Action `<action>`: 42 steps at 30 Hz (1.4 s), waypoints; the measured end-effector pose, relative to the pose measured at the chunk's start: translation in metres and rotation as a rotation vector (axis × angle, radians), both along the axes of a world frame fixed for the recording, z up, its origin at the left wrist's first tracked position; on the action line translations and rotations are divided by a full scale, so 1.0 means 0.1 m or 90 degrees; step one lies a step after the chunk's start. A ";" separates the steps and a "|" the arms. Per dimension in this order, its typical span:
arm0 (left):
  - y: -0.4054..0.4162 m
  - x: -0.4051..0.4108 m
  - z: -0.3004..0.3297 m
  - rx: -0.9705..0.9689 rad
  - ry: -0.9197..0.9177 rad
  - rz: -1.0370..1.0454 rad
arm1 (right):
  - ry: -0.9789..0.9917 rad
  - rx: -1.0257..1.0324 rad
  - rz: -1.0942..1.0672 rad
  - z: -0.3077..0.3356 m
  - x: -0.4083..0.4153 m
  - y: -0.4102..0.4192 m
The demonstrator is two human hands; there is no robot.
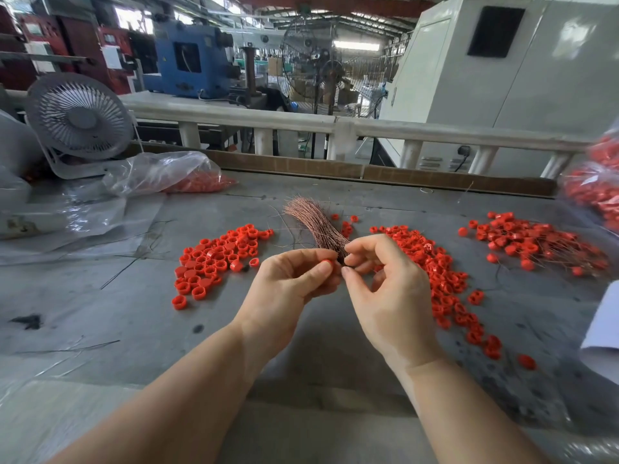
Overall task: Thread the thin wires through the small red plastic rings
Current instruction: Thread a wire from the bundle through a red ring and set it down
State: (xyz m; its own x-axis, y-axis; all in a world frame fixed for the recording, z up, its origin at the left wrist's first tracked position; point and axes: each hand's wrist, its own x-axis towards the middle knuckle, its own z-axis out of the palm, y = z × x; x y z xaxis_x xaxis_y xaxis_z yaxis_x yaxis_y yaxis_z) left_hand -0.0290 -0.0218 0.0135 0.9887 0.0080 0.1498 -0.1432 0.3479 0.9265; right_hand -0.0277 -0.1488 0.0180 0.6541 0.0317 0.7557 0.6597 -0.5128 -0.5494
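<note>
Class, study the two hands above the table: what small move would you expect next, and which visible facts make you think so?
Probably the right hand will draw one strand from the copper wire bundle and guide its tip into the red ring pinched by the left hand. The ring sits right beside the bundle's gripped end, and the right fingertips are already pinched there. Whether a strand is already separated cannot be told.

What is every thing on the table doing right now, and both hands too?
Left hand: pinches one red ring.
Right hand: fingers curled at the wire bundle's base.
Wire bundle: held up, fanning away from the hands.
Left ring pile: loose, no wires.
Middle ring pile: loose, spread in a strip.
Far right pile: rings with wires sticking out.
Plastic bag: lying down, red rings inside.
Desk fan: upright; running or not, cannot tell.
</note>
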 end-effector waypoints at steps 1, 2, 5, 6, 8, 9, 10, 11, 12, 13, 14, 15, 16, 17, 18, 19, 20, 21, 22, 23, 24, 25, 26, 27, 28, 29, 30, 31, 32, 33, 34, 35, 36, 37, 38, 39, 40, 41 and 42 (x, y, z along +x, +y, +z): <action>0.00 0.01 -0.01 0.009 -0.001 0.004 | 0.000 -0.001 0.002 0.00 0.00 0.00; -0.01 0.01 -0.01 0.022 -0.005 0.011 | 0.000 -0.002 0.003 0.00 0.00 0.00; -0.02 0.01 -0.01 0.076 -0.012 0.045 | -0.002 -0.006 0.004 0.00 -0.01 0.00; -0.02 0.01 -0.01 0.090 -0.011 0.055 | -0.004 -0.008 0.004 0.00 -0.01 0.00; -0.02 0.00 0.00 0.094 -0.006 0.059 | -0.005 -0.011 0.003 0.00 -0.01 0.00; -0.02 0.00 0.00 0.082 -0.001 0.050 | -0.007 -0.013 0.003 0.00 -0.01 0.00; -0.02 -0.01 0.01 0.061 0.007 0.037 | -0.011 -0.014 0.002 0.01 -0.02 0.00; -0.01 -0.01 0.02 0.037 0.015 0.023 | -0.015 -0.016 0.003 0.01 -0.02 0.00; -0.01 -0.02 0.02 0.016 0.022 0.014 | -0.018 -0.017 0.003 0.01 -0.02 0.00; 0.00 -0.02 0.03 0.002 0.028 0.010 | -0.021 -0.017 0.003 0.01 -0.02 0.00; 0.00 -0.02 0.03 -0.004 0.031 0.011 | -0.022 -0.018 0.002 0.01 -0.02 -0.01; 0.00 -0.02 0.04 -0.004 0.033 0.013 | -0.023 -0.017 0.002 0.01 -0.01 -0.01; 0.00 -0.02 0.04 -0.001 0.035 0.016 | -0.022 -0.016 0.002 0.01 -0.01 -0.01; 0.00 -0.03 0.05 0.003 0.038 0.019 | -0.020 -0.016 0.002 0.01 -0.01 -0.01; 0.00 -0.03 0.05 0.006 0.041 0.022 | -0.018 -0.015 0.003 0.01 -0.01 -0.01; 0.01 -0.03 0.05 0.007 0.045 0.025 | -0.017 -0.016 0.003 0.01 -0.01 -0.01; 0.01 -0.03 0.05 0.007 0.048 0.029 | -0.016 -0.017 0.002 0.01 -0.01 -0.01; 0.01 -0.03 0.05 0.005 0.050 0.031 | -0.017 -0.019 0.000 0.01 -0.01 -0.01; 0.01 -0.02 0.05 0.005 0.050 0.032 | -0.018 -0.020 -0.001 0.01 0.00 -0.01; 0.01 -0.02 0.05 0.004 0.050 0.028 | -0.019 -0.020 -0.001 0.00 0.00 -0.01; 0.01 -0.03 0.05 0.000 0.052 0.021 | -0.020 -0.019 0.001 0.00 0.00 -0.01; 0.01 -0.03 0.05 -0.009 0.056 0.011 | -0.020 -0.016 0.002 0.00 0.00 -0.01; 0.01 -0.03 0.05 -0.023 0.064 0.001 | -0.019 -0.013 0.004 0.00 0.00 -0.01; 0.01 -0.03 0.05 -0.037 0.072 -0.004 | -0.017 -0.011 0.004 0.01 0.00 -0.01; 0.02 -0.03 0.05 -0.045 0.078 -0.004 | -0.016 -0.011 0.002 0.01 0.00 -0.01; 0.02 -0.03 0.06 -0.044 0.080 -0.001 | -0.015 -0.013 0.001 0.01 0.00 -0.01; 0.02 -0.03 0.06 -0.033 0.077 0.004 | -0.015 -0.015 -0.002 0.00 0.00 -0.01; 0.02 -0.03 0.06 -0.018 0.070 0.008 | -0.015 -0.017 -0.003 0.00 0.01 -0.01; 0.02 -0.03 0.06 -0.010 0.064 0.009 | -0.015 -0.018 -0.005 0.00 0.01 -0.01; 0.01 -0.03 0.07 -0.015 0.061 0.008 | -0.016 -0.017 -0.005 0.00 0.01 -0.01; 0.01 -0.04 0.07 -0.040 0.066 0.001 | -0.016 -0.014 -0.003 0.00 0.00 -0.01; 0.01 -0.04 0.07 -0.080 0.076 -0.014 | -0.017 -0.010 -0.002 0.00 0.00 -0.01; 0.02 -0.03 0.07 -0.121 0.085 -0.034 | -0.018 -0.008 -0.003 0.01 0.00 0.00; 0.02 -0.03 0.07 -0.151 0.092 -0.057 | -0.019 -0.008 -0.005 0.01 0.01 0.00; 0.02 -0.03 0.07 -0.165 0.093 -0.080 | -0.019 -0.009 -0.005 0.02 0.01 0.00; 0.02 -0.03 0.07 -0.172 0.091 -0.101 | -0.019 -0.010 -0.003 0.02 0.01 -0.01; 0.02 -0.03 0.07 -0.177 0.089 -0.118 | -0.021 -0.010 0.000 0.02 0.01 -0.01; 0.02 -0.03 0.08 -0.184 0.089 -0.131 | -0.024 -0.010 0.002 0.03 0.01 -0.02; 0.03 -0.03 0.08 -0.193 0.091 -0.138 | -0.026 -0.010 0.004 0.03 0.01 -0.02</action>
State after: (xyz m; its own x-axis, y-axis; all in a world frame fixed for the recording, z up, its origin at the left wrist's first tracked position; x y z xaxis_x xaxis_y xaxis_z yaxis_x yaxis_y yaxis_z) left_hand -0.0322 -0.0191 0.0215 0.9831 -0.1797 0.0340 0.0857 0.6165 0.7827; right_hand -0.0269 -0.1510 0.0207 0.6220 0.0479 0.7816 0.6850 -0.5168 -0.5135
